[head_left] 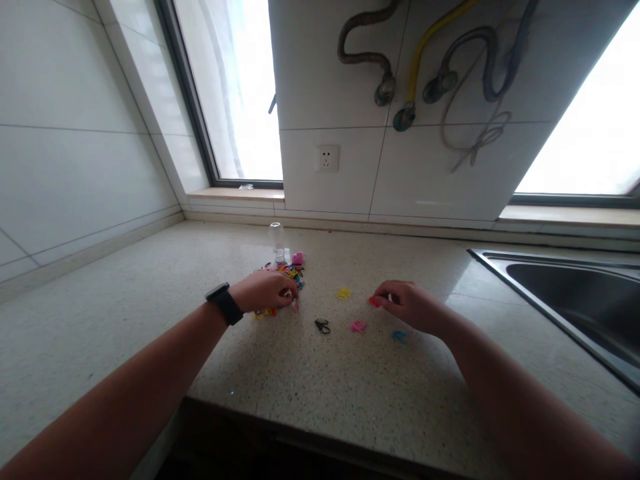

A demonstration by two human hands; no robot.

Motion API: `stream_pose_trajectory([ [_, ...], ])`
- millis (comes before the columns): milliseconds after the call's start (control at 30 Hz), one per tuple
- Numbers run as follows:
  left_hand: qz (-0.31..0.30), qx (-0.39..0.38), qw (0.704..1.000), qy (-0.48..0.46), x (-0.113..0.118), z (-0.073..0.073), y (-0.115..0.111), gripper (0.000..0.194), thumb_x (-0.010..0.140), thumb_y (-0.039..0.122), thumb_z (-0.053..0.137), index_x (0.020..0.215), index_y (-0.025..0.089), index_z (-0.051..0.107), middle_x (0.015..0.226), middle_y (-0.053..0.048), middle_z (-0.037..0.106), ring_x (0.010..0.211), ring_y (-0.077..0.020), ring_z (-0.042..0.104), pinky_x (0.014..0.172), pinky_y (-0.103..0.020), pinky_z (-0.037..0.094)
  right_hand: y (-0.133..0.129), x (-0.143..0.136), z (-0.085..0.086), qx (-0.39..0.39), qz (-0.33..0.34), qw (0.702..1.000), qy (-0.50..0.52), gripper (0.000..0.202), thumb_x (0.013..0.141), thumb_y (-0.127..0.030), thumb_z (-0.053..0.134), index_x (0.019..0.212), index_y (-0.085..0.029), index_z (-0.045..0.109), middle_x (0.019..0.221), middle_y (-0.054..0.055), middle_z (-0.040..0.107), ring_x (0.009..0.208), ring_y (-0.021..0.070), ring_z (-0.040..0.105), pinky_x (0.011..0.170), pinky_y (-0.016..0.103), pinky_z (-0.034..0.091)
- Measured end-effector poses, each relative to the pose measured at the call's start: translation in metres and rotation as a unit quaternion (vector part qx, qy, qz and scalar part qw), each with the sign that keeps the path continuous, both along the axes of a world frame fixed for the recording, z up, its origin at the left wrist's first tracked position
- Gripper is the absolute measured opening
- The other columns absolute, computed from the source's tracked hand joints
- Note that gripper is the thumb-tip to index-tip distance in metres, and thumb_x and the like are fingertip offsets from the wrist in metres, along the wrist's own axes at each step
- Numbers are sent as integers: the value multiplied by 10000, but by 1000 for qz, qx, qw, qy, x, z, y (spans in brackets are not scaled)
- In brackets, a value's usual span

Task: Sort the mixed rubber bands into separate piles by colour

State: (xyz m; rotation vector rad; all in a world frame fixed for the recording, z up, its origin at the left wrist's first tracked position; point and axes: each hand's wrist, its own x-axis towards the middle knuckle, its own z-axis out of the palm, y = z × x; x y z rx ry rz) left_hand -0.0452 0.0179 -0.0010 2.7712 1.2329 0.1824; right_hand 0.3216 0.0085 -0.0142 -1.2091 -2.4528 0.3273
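Note:
A mixed heap of small coloured loops [290,270], apparently hair ties, lies on the countertop. My left hand [267,289] is at the heap's near side, fingers curled together; a pale pink piece [295,305] shows by the fingertips, and whatever is inside them is hidden. To the right, my right hand [403,303] pinches red hair ties [374,301] at the counter surface. Between and in front of the hands are separate little groups: yellow hair ties [343,293], black hair ties [323,326], pink hair ties [358,326] and blue hair ties [399,337].
Behind the heap stands a clear plastic bottle [277,241], with a pink round piece [298,258] beside it. A steel sink [487,263] is set into the counter at right. The counter's front edge [250,417] runs below; a tiled wall with a socket [327,159] rises behind.

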Motion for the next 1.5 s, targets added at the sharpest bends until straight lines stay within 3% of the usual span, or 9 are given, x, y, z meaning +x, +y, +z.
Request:
stream_pose_trajectory([
  [233,13,25,1000,6,-2,-2,1,210,849,337,610,1003,294,745,918,-19,728,784,-168,627,678,-262,422,-1,0,1,-4,2,1000,-1,237,921,-317,533,907,-186,730,801,53,688,692,149,568,654,274,395],
  [633,45,86,995,19,2,-8,0,181,869,381,596,847,236,701,880,-32,697,751,-172,605,685,-272,423,0,0,0,-6,3,1000,-6,237,926,-334,537,899,-187,721,798,53,688,692,147,577,652,270,392],
  [933,51,91,994,14,1,-13,2,199,872,352,586,997,267,716,913,-38,716,782,-192,626,687,-282,424,-2,-1,-1,-13,7,1000,-12,251,929,-351,534,914,-191,727,803,56,693,695,152,577,657,275,401],
  [1033,43,84,996,9,1,-14,3,165,863,322,595,959,295,727,924,-8,728,769,-182,631,684,-278,426,-1,-1,-2,-12,11,1000,-14,254,932,-351,530,914,-194,728,799,56,692,695,154,577,652,276,398],
  [1133,38,83,996,-3,2,-12,2,144,857,311,600,908,274,729,909,-7,727,766,-173,630,689,-274,428,0,-1,-2,-13,10,1000,-16,255,929,-357,535,917,-194,730,800,59,693,699,158,580,658,279,401],
  [1333,26,86,994,-58,10,-1,-5,200,910,297,546,1007,240,711,937,-40,704,839,-174,617,736,-289,426,-2,-1,0,-17,13,1000,-19,259,935,-358,527,911,-190,723,809,60,695,701,157,579,655,275,398],
  [1500,-18,52,994,-97,33,9,-22,217,937,339,545,1011,221,712,717,-6,623,650,-124,542,667,-273,401,-1,0,-1,-6,15,1000,-17,258,934,-354,527,912,-191,726,801,59,695,696,157,577,652,277,396],
])
